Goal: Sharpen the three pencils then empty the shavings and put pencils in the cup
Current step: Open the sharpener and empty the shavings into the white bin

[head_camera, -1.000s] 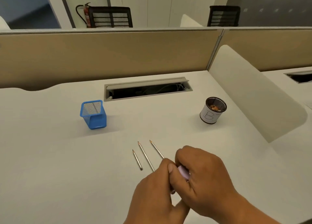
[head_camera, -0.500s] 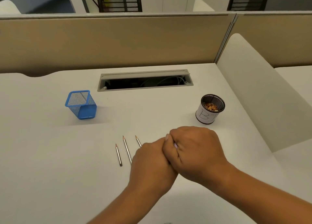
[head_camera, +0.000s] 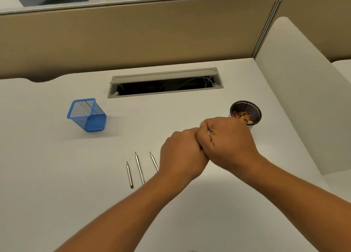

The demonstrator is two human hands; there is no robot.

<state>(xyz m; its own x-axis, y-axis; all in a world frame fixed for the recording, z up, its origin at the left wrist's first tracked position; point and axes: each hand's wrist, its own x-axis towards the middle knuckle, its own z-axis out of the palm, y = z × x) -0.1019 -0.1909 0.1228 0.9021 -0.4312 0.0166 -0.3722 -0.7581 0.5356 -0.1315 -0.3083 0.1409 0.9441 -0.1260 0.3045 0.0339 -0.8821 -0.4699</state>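
Note:
Three sharpened pencils lie side by side on the white desk: a short one (head_camera: pixel 129 174), a longer one (head_camera: pixel 139 168) and a third (head_camera: pixel 154 161) whose lower end is hidden under my left hand (head_camera: pixel 182 153). My left hand and my right hand (head_camera: pixel 228 139) are pressed together with fingers curled, just left of the dark mesh cup (head_camera: pixel 253 109) that holds shavings. Only a pale sliver of the sharpener (head_camera: pixel 209 131) shows between them. The blue mesh cup (head_camera: pixel 86 115) stands at the left.
A grey cable hatch (head_camera: pixel 165 83) lies open at the back of the desk (head_camera: pixel 57 175). A beige partition (head_camera: pixel 133 39) runs behind it, and a white divider panel (head_camera: pixel 303 100) closes off the right side.
Both hands, still clasped together, have moved away from me and to the right, from over the pencils to beside the shavings cup. The sharpener's lilac body is now almost hidden.

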